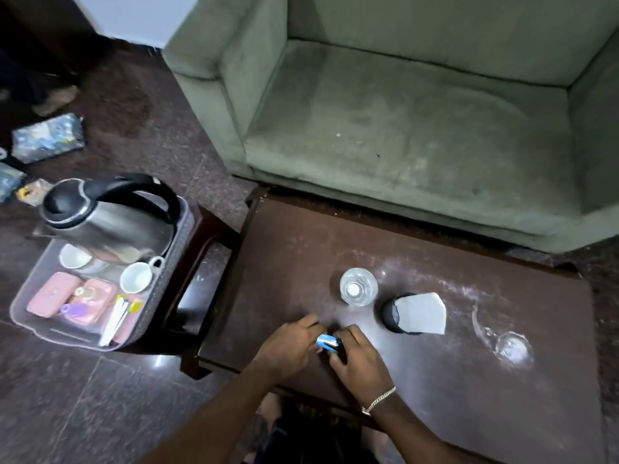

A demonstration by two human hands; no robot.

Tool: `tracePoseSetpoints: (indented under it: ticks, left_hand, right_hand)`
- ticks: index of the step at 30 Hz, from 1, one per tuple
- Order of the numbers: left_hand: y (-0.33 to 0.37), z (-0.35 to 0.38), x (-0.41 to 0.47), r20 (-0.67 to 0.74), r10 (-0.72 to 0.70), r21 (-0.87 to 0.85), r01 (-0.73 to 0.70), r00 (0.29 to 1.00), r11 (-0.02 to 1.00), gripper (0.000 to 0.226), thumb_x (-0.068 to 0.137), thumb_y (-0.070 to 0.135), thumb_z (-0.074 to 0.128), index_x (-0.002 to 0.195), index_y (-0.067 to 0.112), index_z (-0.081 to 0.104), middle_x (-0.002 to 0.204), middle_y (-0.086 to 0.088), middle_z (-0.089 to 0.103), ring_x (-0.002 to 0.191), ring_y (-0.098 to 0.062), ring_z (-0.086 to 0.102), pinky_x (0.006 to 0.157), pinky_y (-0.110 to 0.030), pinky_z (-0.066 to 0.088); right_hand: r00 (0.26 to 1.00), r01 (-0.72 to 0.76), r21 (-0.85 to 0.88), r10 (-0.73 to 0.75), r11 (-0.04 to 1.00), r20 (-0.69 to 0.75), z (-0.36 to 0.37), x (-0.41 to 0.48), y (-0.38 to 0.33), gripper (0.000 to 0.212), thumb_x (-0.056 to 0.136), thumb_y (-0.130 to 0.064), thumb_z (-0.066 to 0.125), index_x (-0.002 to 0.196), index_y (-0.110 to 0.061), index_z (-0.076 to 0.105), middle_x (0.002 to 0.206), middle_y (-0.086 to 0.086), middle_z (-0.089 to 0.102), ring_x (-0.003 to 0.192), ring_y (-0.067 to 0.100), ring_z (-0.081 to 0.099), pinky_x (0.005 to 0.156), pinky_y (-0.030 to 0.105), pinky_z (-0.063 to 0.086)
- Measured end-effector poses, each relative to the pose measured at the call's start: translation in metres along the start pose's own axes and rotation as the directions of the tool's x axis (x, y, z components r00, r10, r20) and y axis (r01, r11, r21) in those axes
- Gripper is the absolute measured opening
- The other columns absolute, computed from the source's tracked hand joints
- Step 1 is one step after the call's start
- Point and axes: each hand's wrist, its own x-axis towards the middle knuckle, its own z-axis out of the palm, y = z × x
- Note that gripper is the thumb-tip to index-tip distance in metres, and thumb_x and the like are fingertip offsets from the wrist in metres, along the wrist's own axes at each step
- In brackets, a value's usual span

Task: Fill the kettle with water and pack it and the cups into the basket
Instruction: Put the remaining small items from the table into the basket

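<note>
A steel kettle (pixel 100 216) with a black lid and handle lies tilted in the far end of a clear plastic basket (pixel 30 293) at the left. Two white cups (pixel 135 277) (pixel 74 256) sit in the basket below the kettle, beside pink cases and sachets. At the front edge of the dark table (pixel 435 380), my left hand (pixel 288 346) and my right hand (pixel 360 360) meet around a small blue and white packet (pixel 326 341), both pinching it.
On the table stand a clear plastic water bottle (pixel 358 285), a black cup with a paper napkin (pixel 417 313) and an overturned glass (pixel 512 348). The basket rests on a small dark stool (pixel 207 249). A green sofa (pixel 402 112) is behind the table. Packets lie on the floor at the left.
</note>
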Motion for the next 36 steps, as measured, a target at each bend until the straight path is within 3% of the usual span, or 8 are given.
tracePoseSetpoints:
  ticks: [9,13,16,26,32,36]
  left_hand:
    - [-0.075,-0.081,-0.068,-0.2,-0.113,-0.039,0.107,0.973,0.993,0.024,0.101,0.04,0.054,0.112,0.02,0.063,0.111,-0.001,0.056,0.089,-0.027,0.065,0.07,-0.042,0.05]
    - [-0.104,-0.119,-0.107,-0.3,-0.16,-0.045,0.154,0.94,0.987,0.029,0.102,0.041,0.052,0.117,0.019,0.064,0.113,-0.001,0.057,0.094,-0.021,0.065,0.077,-0.041,0.052]
    - [-0.126,-0.143,-0.136,-0.357,-0.233,-0.071,0.222,0.905,0.972,0.026,0.1,0.034,0.057,0.12,0.019,0.065,0.116,0.0,0.059,0.099,-0.022,0.066,0.082,-0.042,0.052]
    - [-0.203,-0.19,-0.226,-0.549,-0.453,-0.191,0.422,0.702,0.886,0.018,0.089,0.013,0.074,0.106,0.006,0.071,0.106,-0.011,0.066,0.095,-0.033,0.068,0.078,-0.045,0.057]
    - [-0.247,-0.193,-0.263,-0.591,-0.6,-0.284,0.557,0.539,0.78,0.033,0.086,0.013,0.079,0.117,0.005,0.071,0.11,-0.011,0.067,0.087,-0.036,0.071,0.07,-0.044,0.059]
    - [-0.273,-0.193,-0.273,-0.605,-0.671,-0.345,0.618,0.429,0.707,0.03,0.085,0.011,0.08,0.113,0.004,0.073,0.109,-0.013,0.069,0.094,-0.037,0.069,0.076,-0.041,0.055]
  right_hand:
    - [0.975,0.211,-0.067,-0.205,0.975,0.088,0.017,0.065,-0.112,0.039,0.083,-0.028,0.067,0.119,-0.016,0.065,0.111,0.002,0.06,0.094,0.022,0.064,0.078,0.034,0.053]
    - [0.94,0.331,-0.073,-0.323,0.941,0.111,0.027,0.09,-0.17,0.035,0.081,-0.029,0.068,0.114,-0.02,0.065,0.108,-0.004,0.058,0.088,0.016,0.062,0.071,0.024,0.048]
    - [0.9,0.423,-0.049,-0.413,0.905,0.14,0.039,0.108,-0.214,0.033,0.08,-0.024,0.072,0.112,-0.017,0.067,0.106,-0.002,0.061,0.089,0.017,0.064,0.075,0.025,0.049]
    - [0.696,0.696,-0.045,-0.658,0.716,0.288,0.097,0.166,-0.354,0.026,0.088,-0.018,0.065,0.112,-0.009,0.061,0.111,0.008,0.056,0.103,0.028,0.059,0.091,0.039,0.05]
    - [0.601,0.777,-0.1,-0.683,0.622,0.415,0.14,0.191,-0.419,0.038,0.095,-0.019,0.06,0.131,-0.009,0.054,0.122,0.011,0.053,0.112,0.03,0.054,0.095,0.044,0.047]
    - [0.547,0.828,-0.189,-0.689,0.527,0.475,0.169,0.208,-0.45,0.033,0.094,-0.015,0.058,0.127,-0.014,0.056,0.125,0.006,0.054,0.113,0.027,0.05,0.093,0.042,0.047]
